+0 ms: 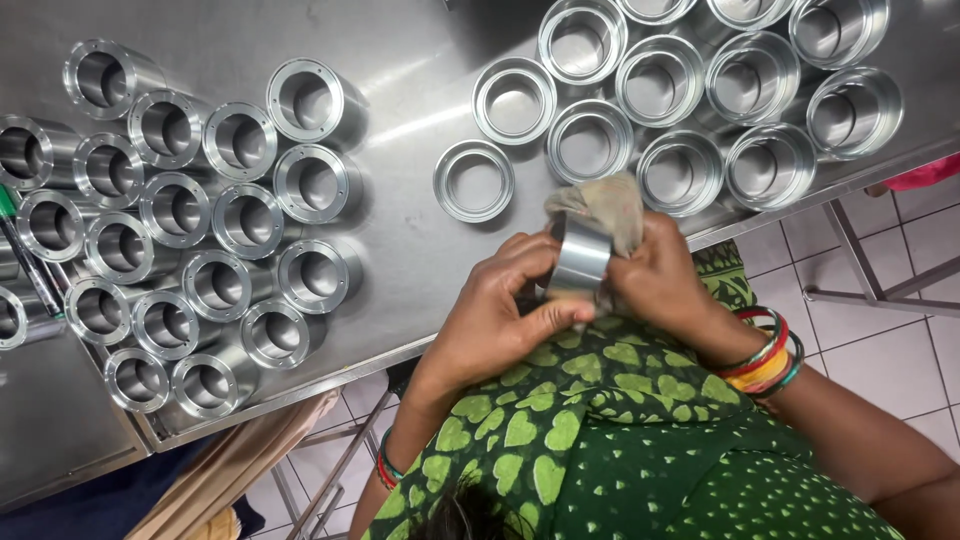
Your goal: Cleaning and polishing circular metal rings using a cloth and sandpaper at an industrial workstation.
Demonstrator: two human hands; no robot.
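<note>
Both hands clamp metal ring: left hand grip around rim, right hand presses cloth

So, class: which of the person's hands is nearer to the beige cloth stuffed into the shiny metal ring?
Right. The right hand grips the beige cloth directly; the left hand clasps the shiny metal ring from its other side, clear of the cloth.
</note>
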